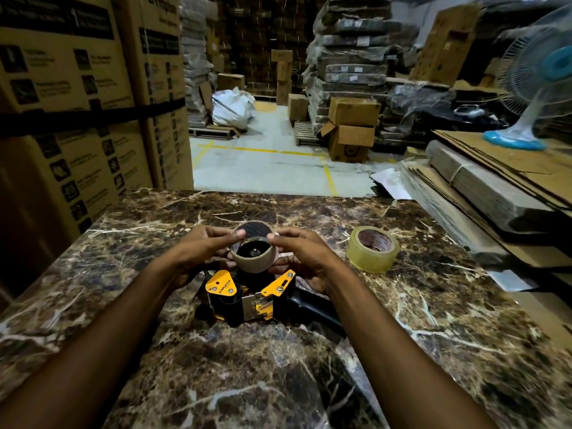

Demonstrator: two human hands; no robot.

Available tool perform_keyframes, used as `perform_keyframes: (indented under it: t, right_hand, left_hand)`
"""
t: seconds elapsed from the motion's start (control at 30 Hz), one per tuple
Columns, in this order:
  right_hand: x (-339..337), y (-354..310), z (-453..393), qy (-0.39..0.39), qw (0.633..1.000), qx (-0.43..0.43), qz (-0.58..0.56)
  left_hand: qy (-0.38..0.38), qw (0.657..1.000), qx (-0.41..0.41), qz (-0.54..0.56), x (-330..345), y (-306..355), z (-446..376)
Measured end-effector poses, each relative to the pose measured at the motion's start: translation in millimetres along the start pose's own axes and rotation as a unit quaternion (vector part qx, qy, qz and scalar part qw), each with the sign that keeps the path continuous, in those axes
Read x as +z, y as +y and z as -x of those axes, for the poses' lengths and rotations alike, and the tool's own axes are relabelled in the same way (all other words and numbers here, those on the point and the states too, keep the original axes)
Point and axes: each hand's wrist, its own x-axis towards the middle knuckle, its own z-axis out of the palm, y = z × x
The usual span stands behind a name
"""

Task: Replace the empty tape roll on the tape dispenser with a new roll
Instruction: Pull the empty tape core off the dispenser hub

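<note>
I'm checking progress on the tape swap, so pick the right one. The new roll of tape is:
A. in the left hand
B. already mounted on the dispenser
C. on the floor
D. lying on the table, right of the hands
D: the new roll lies flat on the table, untouched, right of the right hand, while both hands grip the empty cardboard core above the dispenser.

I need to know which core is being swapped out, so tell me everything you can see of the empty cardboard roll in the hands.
The empty cardboard roll is a plain brown, thin-walled ring with no tape visible on it. It is tilted, its open end toward the camera, showing a black hub inside. It sits above the yellow-and-black tape dispenser lying on the marble table. The left hand and right hand pinch its upper rim from both sides with their fingertips.
</note>
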Motion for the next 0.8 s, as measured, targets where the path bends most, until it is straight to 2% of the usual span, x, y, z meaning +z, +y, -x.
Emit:
perform_keyframes:
  t: [0.2, 0.4, 0.57, 0.8]
  right_hand:
    - [-2, -2, -2, -0.004, 0.999, -0.01, -0.047]
    - [-16, 6, -37, 0.091, 0.984, -0.01, -0.15]
    - [-23, 11, -67, 0.167, 0.979, 0.034, -0.116]
    - [-21, 14, -88, 0.207, 0.975, 0.042, -0.073]
  left_hand:
    - [0.019, 0.999, 0.042, 0.019, 1, 4, -6]
    - [0.02, 0.998, 0.037, 0.046, -3, -16, -9]
    - [0.037, 0.999, 0.025, 0.015, 4, -21, -3]
    - [0.078, 0.996, 0.044, -0.007, 1, -30, -3]
